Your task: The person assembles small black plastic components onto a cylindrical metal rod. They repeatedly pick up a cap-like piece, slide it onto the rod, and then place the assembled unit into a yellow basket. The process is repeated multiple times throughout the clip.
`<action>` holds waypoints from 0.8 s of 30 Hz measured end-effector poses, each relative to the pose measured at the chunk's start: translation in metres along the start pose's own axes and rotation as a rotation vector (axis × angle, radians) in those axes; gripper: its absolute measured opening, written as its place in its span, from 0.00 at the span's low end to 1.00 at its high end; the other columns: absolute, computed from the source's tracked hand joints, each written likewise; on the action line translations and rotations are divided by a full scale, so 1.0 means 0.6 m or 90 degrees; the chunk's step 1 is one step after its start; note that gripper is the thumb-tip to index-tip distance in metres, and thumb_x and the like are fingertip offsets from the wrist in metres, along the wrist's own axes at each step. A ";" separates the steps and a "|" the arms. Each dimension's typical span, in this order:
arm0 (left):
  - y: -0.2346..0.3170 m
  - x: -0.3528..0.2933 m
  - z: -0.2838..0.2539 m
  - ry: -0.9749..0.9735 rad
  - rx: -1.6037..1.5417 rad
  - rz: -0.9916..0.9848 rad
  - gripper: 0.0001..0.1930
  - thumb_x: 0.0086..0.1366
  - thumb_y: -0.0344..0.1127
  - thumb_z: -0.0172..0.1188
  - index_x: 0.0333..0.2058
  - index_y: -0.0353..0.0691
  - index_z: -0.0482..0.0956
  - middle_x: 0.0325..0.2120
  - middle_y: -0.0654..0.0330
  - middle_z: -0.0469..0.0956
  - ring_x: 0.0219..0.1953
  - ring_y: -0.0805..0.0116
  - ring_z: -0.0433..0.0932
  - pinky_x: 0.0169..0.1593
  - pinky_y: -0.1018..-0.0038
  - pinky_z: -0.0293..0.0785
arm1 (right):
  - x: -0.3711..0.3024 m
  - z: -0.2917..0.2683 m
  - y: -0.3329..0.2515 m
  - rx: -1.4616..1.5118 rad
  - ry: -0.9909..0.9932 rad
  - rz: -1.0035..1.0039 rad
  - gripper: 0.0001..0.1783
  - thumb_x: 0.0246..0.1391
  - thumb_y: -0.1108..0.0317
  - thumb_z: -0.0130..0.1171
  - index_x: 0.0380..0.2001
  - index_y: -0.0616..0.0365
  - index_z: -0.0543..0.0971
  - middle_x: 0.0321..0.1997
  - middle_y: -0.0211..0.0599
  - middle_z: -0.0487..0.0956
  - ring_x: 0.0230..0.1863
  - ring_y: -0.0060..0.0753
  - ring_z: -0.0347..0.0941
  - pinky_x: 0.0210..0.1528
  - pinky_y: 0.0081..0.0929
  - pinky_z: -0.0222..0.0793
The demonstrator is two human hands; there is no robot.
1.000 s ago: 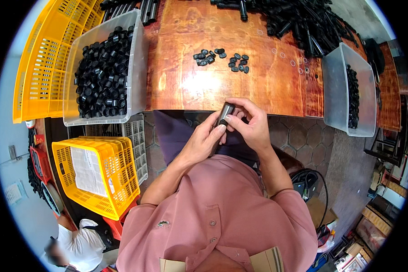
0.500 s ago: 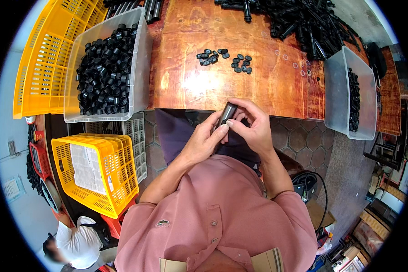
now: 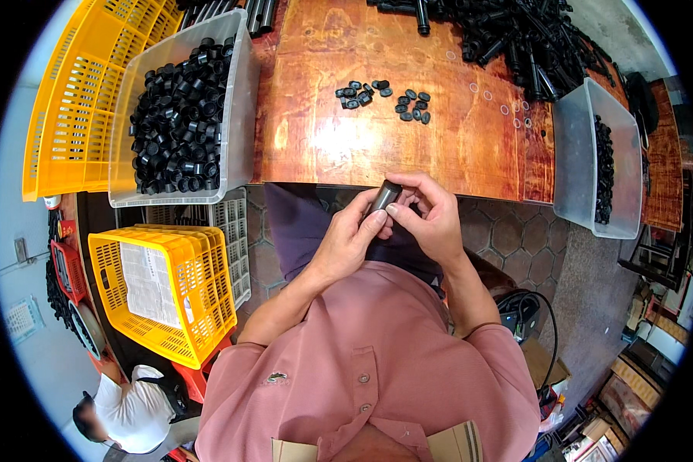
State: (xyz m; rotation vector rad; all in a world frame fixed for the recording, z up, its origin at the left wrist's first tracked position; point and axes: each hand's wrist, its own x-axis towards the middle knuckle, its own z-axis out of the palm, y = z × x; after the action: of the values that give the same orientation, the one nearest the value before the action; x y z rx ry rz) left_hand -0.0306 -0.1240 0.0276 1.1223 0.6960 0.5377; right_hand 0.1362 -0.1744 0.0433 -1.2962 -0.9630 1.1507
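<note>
Both my hands hold a short black tube (image 3: 385, 196) just off the near edge of the wooden table (image 3: 454, 154). My left hand (image 3: 350, 231) is closed round its lower part, thumb along the side. My right hand (image 3: 427, 212) grips the upper part with thumb and fingers; whether a smaller piece sits in those fingers is hidden. On the table beyond lie two small groups of black oval pieces, a left group (image 3: 353, 94) and a right group (image 3: 413, 106). Several thin pale rings (image 3: 487, 95) lie farther right.
A clear bin of black caps (image 3: 181, 115) stands at left, beside a yellow crate (image 3: 85, 108). Below is another yellow crate (image 3: 162, 292). Black tubular parts (image 3: 508, 46) are heaped at the far right. Another clear bin (image 3: 574, 154) stands at right. A person in white (image 3: 135, 412) is at lower left.
The tube's top end has tipped slightly toward me and to the right in my hands. Both hands keep their hold and have barely moved.
</note>
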 end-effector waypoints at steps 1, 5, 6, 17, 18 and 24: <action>-0.003 -0.001 0.000 0.000 0.018 0.016 0.18 0.75 0.38 0.49 0.56 0.31 0.69 0.31 0.63 0.75 0.30 0.78 0.73 0.35 0.79 0.72 | -0.001 0.000 0.000 -0.015 0.005 -0.002 0.22 0.53 0.81 0.62 0.53 0.68 0.76 0.37 0.29 0.77 0.37 0.16 0.72 0.42 0.18 0.69; -0.005 -0.004 0.002 0.000 -0.012 -0.018 0.18 0.75 0.39 0.48 0.55 0.32 0.70 0.29 0.64 0.73 0.26 0.79 0.70 0.29 0.80 0.69 | 0.000 0.001 0.015 -0.039 0.034 -0.045 0.19 0.50 0.81 0.62 0.48 0.68 0.78 0.32 0.31 0.79 0.31 0.16 0.74 0.35 0.18 0.70; -0.009 -0.004 0.002 0.000 -0.027 -0.017 0.18 0.75 0.39 0.48 0.55 0.32 0.70 0.28 0.65 0.73 0.25 0.79 0.70 0.28 0.81 0.68 | -0.001 0.003 0.016 -0.041 0.043 -0.052 0.19 0.50 0.81 0.62 0.48 0.68 0.78 0.32 0.31 0.79 0.31 0.16 0.74 0.35 0.18 0.70; -0.011 0.017 -0.004 -0.026 -0.143 -0.108 0.19 0.73 0.41 0.53 0.54 0.33 0.72 0.30 0.62 0.76 0.29 0.76 0.75 0.35 0.80 0.72 | -0.013 0.015 0.046 0.054 0.096 0.008 0.24 0.53 0.81 0.61 0.55 0.67 0.73 0.39 0.32 0.76 0.33 0.16 0.71 0.36 0.18 0.70; -0.013 0.017 -0.003 -0.017 -0.160 -0.106 0.19 0.73 0.41 0.53 0.54 0.33 0.72 0.31 0.61 0.77 0.31 0.75 0.76 0.37 0.79 0.73 | -0.014 0.019 0.041 0.092 0.105 0.038 0.25 0.54 0.81 0.60 0.56 0.66 0.72 0.42 0.34 0.75 0.35 0.17 0.71 0.38 0.18 0.70; -0.006 0.019 0.002 0.000 -0.148 -0.041 0.18 0.74 0.38 0.52 0.55 0.31 0.70 0.44 0.55 0.79 0.47 0.69 0.78 0.54 0.72 0.73 | -0.031 0.055 0.056 0.207 0.164 0.035 0.32 0.56 0.82 0.57 0.64 0.64 0.61 0.55 0.40 0.69 0.51 0.24 0.70 0.53 0.22 0.69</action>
State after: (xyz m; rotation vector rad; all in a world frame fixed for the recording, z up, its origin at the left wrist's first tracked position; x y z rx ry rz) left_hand -0.0219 -0.1180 0.0222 0.8799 0.6494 0.5492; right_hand 0.0974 -0.1879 0.0137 -1.1760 -0.5299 1.0983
